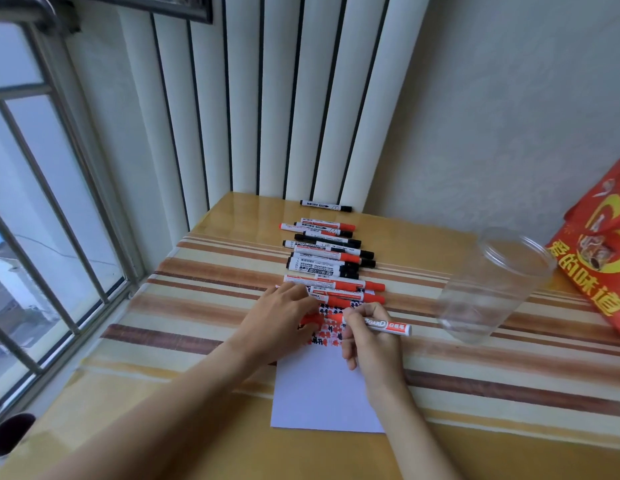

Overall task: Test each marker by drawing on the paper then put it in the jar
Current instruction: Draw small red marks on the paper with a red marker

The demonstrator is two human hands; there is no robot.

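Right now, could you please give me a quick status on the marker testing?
Right hand grips red marker, tip on paper. Left hand flat, steadying it. Jar empty, path clear.

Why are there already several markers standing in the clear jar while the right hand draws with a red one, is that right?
Not quite: the head view shows the clear jar empty. The right hand does draw with a red marker on the paper; the others lie in a row of markers.
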